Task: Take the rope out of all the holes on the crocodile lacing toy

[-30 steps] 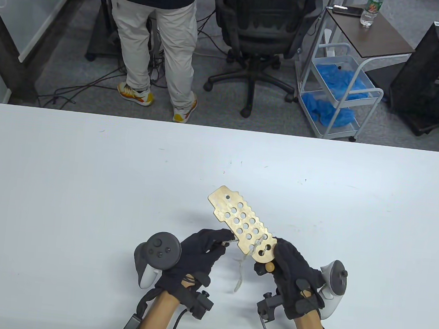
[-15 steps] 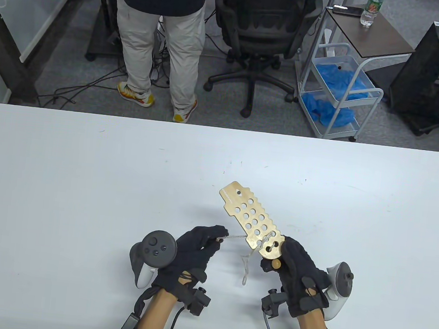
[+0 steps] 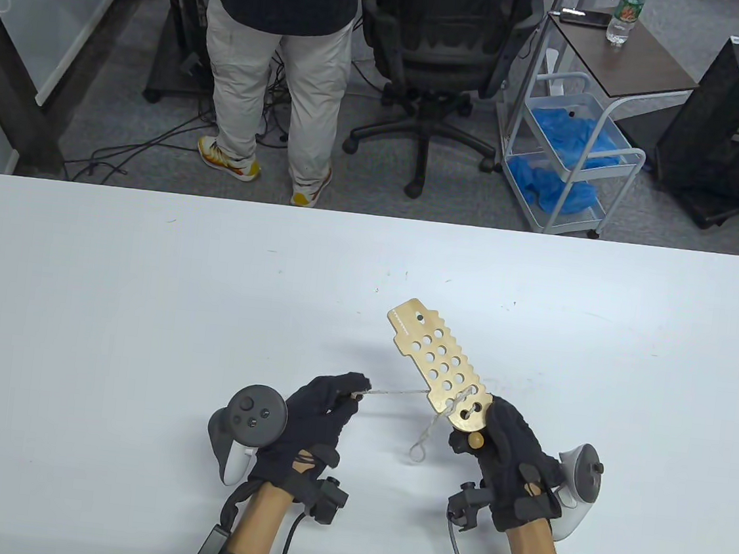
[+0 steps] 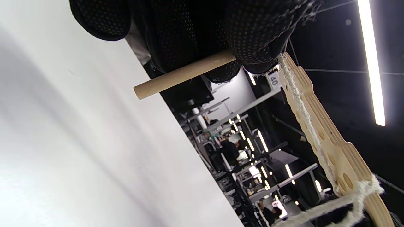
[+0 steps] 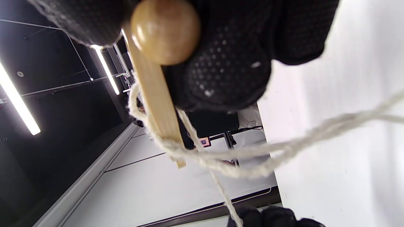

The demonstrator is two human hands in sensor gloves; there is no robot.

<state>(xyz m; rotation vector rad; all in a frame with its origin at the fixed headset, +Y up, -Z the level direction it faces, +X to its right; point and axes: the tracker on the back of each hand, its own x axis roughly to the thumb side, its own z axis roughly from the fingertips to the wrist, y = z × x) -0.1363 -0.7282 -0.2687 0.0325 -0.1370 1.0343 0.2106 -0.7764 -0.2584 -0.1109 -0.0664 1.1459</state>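
Crocodile lacing toy [image 3: 442,368] held above the tabletop [image 3: 139,332], tilted, near end gripped in the right hand [image 3: 509,457], fingers curled around it by the wooden knob [image 3: 476,441]. Rope [image 3: 397,393] runs taut from the nearest holes to the left hand [image 3: 318,417], which pinches the wooden needle tip [image 4: 184,74]. Slack loop [image 3: 421,444] hangs below the toy.

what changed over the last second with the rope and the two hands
The left hand drew its wooden needle leftward, pulling the rope taut. The right hand shifted the crocodile board right and tilted it more upright. The slack loop shrank. Both grips stayed; rope remains in the holes nearest the right hand.
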